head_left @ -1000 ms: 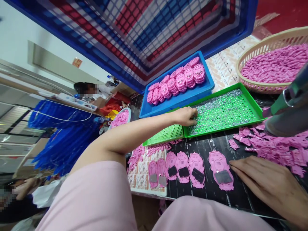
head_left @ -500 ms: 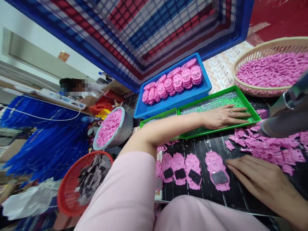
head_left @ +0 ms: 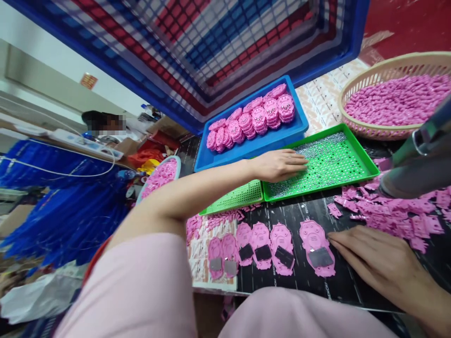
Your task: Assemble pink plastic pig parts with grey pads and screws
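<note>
My left hand point(head_left: 282, 165) reaches over a green perforated tray point(head_left: 355, 164) of small shiny metal pieces point(head_left: 322, 148), probably screws. Its fingers are extended and slightly bent, palm down. On the black table mat, my right hand point(head_left: 380, 263) rests with its fingers pressed together. Its fingertips are at the right edge of a pink plastic shell point(head_left: 313, 234) carrying a dark rectangular plate point(head_left: 320, 257); whether they hold anything is hidden. To the left, several similar pink shells point(head_left: 282, 234) lie in a row, each with a plate on it.
Behind the green tray stands a blue tray point(head_left: 252, 152) with stacked pink shells. Loose pink parts point(head_left: 401, 213) are heaped at right, beneath a grey metal post point(head_left: 419, 159). A beige basket point(head_left: 355, 87) holds more pink pieces. A large blue crate point(head_left: 355, 33) leans behind.
My left hand has moved left across the green tray, and bare perforated floor now shows where metal pieces lay. Its fingers are less spread. My right hand has stayed beside the shell.
</note>
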Tool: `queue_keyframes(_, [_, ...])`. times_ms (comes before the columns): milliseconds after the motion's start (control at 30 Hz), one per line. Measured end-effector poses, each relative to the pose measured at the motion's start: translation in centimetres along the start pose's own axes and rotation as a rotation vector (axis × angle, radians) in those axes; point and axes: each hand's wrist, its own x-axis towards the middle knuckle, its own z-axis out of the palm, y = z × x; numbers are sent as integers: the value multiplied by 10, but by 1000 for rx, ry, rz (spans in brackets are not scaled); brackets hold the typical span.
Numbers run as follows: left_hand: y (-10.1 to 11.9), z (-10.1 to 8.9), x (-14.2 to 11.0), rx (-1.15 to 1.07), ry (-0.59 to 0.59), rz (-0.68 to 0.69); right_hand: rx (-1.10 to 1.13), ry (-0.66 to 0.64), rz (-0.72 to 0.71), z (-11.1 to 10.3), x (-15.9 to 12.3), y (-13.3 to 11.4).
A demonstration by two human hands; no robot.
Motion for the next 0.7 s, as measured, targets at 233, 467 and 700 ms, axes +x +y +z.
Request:
queue_keyframes(233, [7, 17, 79, 20, -42, 152, 3, 3, 62, -4, -3, 2])
queue_keyframes(467, [-6, -1, -55, -8, -128, 47, 35, -10, 13, -3, -2, -1])
queue_keyframes(700, [13, 15, 53, -59, 21, 125, -4, -12, 27, -3, -3, 3])
